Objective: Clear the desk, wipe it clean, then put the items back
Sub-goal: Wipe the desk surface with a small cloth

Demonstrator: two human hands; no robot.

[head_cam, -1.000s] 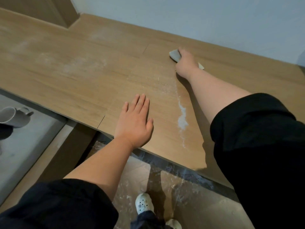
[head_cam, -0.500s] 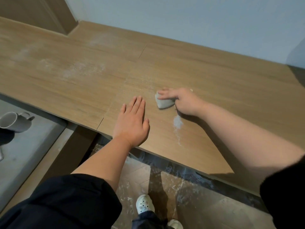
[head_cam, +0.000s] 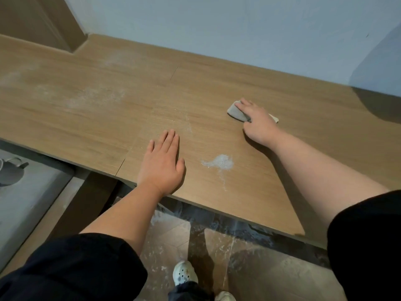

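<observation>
Right hand (head_cam: 258,123) pressing cloth (head_cam: 235,111) onto desk (head_cam: 86,122), left hand (head_cam: 161,168) spread flat, well apart

Nothing here can be read. The wooden desk (head_cam: 217,83) is bare of lettering, the grey cloth (head_cam: 235,111) carries no label or brand, and neither the plain wall (head_cam: 217,29) nor the white shoe (head_cam: 184,272) shows a mark.

- left hand (head_cam: 161,165): palm down, flat on desk (head_cam: 91,118) at front edge; fingers straight, together; bare forearm crosses front edge.
- right hand (head_cam: 258,122): farther in, toward desk's back edge; fingers extended, pressing cloth (head_cam: 235,111) down; arm stretched over desk.
- black sleeves (head_cam: 71,268): on both upper arms.
</observation>
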